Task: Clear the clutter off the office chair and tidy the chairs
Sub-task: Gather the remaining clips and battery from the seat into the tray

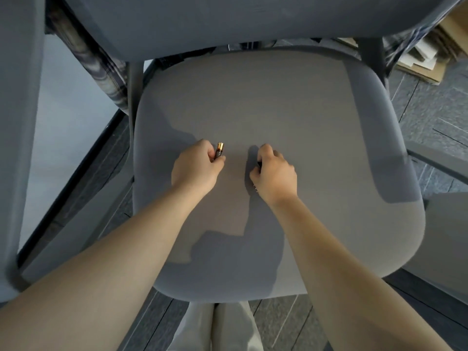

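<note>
**On the seat: last small items**

At the middle of the grey padded office-chair seat (278,102), my left hand (195,168) pinches a black-and-copper cylindrical battery (219,151). My right hand (274,173) curls its fingers around something small and dark that I can't identify. I judge the clearing step nearly finished; next, lift both away.

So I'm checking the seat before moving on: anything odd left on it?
Yes. The left hand pinches a battery over the seat, an odd thing for a chair. The right hand grips something small and dark, too hidden to name.
</note>
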